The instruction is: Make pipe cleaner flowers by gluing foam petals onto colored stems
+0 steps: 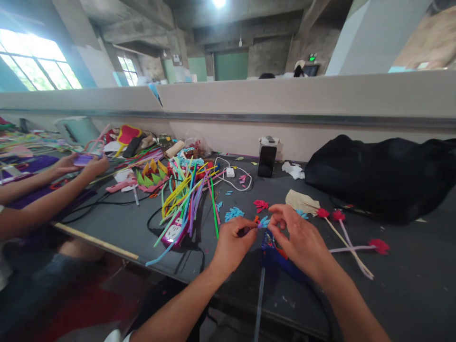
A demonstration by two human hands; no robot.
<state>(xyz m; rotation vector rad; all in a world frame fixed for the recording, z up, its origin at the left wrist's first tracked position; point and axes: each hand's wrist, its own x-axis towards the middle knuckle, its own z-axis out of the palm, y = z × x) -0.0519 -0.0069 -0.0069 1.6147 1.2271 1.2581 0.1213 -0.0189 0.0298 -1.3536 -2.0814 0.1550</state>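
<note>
My left hand [232, 241] and my right hand [298, 233] meet over the dark table [409, 289], fingers pinched together. Between the fingertips sits a small light-blue fuzzy piece [264, 222] with a bit of orange beside it. Under my right hand lies a dark blue pipe-cleaner shape [272, 254] with a stem [259, 304] running toward me past the table edge. To the right lie three finished stems with red tips [351, 242]. Loose blue pieces [234, 213] and red pieces [261, 204] lie just beyond my hands.
A heap of coloured pipe cleaners [185, 192] lies left of centre. A black bag [384, 173] fills the far right. A phone [267, 160], white cable [231, 173] and crumpled paper [302, 201] sit near the wall. Another person's hands [83, 164] hold a purple thing at left.
</note>
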